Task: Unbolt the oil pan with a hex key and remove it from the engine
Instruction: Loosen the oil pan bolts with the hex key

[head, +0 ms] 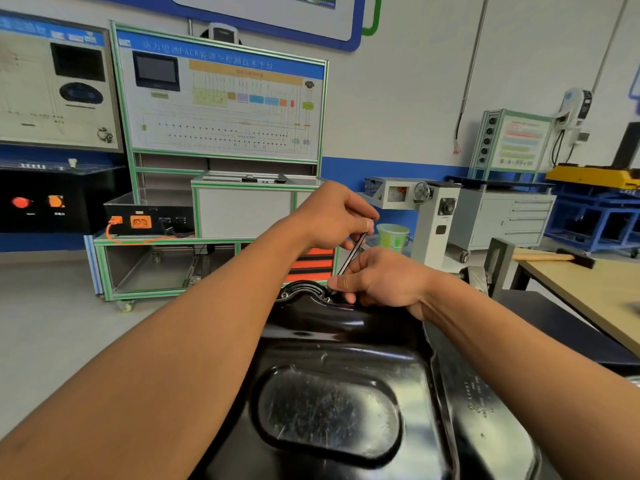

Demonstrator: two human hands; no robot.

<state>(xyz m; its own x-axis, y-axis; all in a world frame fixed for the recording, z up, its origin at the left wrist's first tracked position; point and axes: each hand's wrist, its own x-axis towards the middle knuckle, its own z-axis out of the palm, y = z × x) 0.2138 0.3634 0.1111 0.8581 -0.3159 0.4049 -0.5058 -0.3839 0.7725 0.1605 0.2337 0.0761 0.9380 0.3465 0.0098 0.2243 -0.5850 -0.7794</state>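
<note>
The black oil pan [332, 403] fills the foreground, its scratched underside facing up. At its far rim the right hand [381, 282] curls its fingers round the lower end of the hex key [351, 252], whose tip meets the rim there. The left hand [332, 216] grips the key's upper end, which tilts right. Beyond stand a green cup [393, 237] and a framed training board [221, 98].

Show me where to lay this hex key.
Free: pale wooden benchtop at right, this side of the wooden-handled hammer; scratched oval flat of the glossy black oil pan. Crowded: pan's far rim, where left hand and right hand hold the black hex key.
</note>
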